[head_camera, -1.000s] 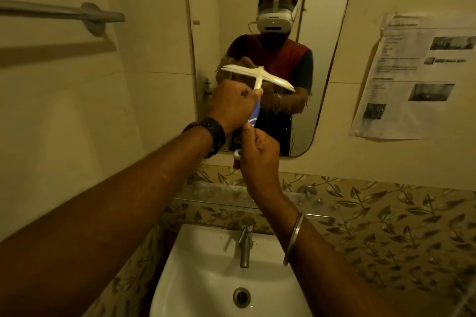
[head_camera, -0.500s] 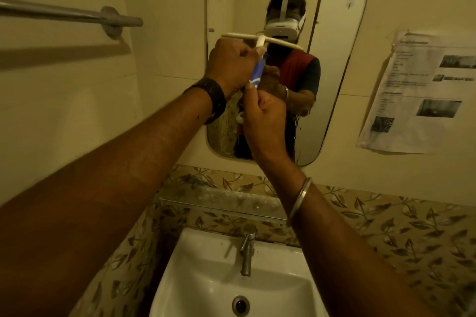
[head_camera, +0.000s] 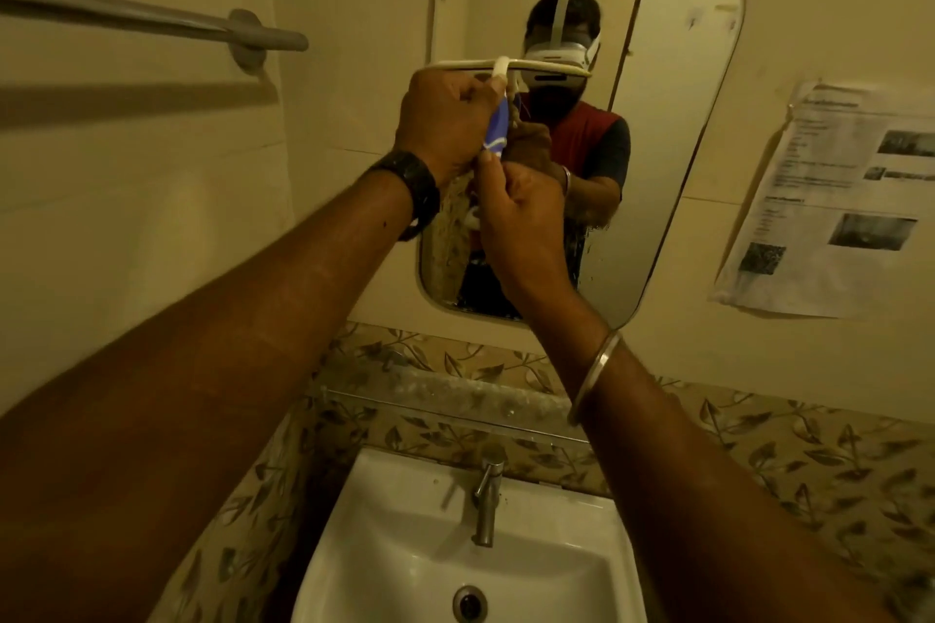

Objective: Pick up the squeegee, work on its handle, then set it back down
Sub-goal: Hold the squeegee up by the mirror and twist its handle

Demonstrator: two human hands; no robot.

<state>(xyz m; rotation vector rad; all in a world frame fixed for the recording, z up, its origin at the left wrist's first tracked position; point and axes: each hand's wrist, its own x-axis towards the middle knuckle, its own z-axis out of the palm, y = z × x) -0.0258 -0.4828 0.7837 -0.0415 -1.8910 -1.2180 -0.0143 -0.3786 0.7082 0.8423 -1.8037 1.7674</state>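
Left hand (head_camera: 445, 121) high, right hand (head_camera: 521, 207) low on the squeegee (head_camera: 506, 66)

Left hand is clenched round the upper part of the blue handle (head_camera: 496, 132), just under the white blade, which lies level at its 12 o'clock. Right hand sits at 5 o'clock from the left, touching it, fingers curled onto the lower part of the handle. How much of the grip it covers is hidden behind the knuckles. The squeegee is held up in the air in front of the mirror (head_camera: 673, 116), with the sink (head_camera: 405, 546) and tap (head_camera: 485, 501) down at 6 o'clock, the towel rail (head_camera: 152, 18) at 10 and a printed sheet (head_camera: 835, 207) on the wall at 3.

The step in hand looks like the handle work itself. To do it well, the upper fist should act as the anchor and keep the blade from swinging, while the lower hand does the turning or pulling along the shaft's own line. Short, controlled efforts are safer than one hard wrench: the blade is close to the glass, and a slip would drop the tool towards the basin.
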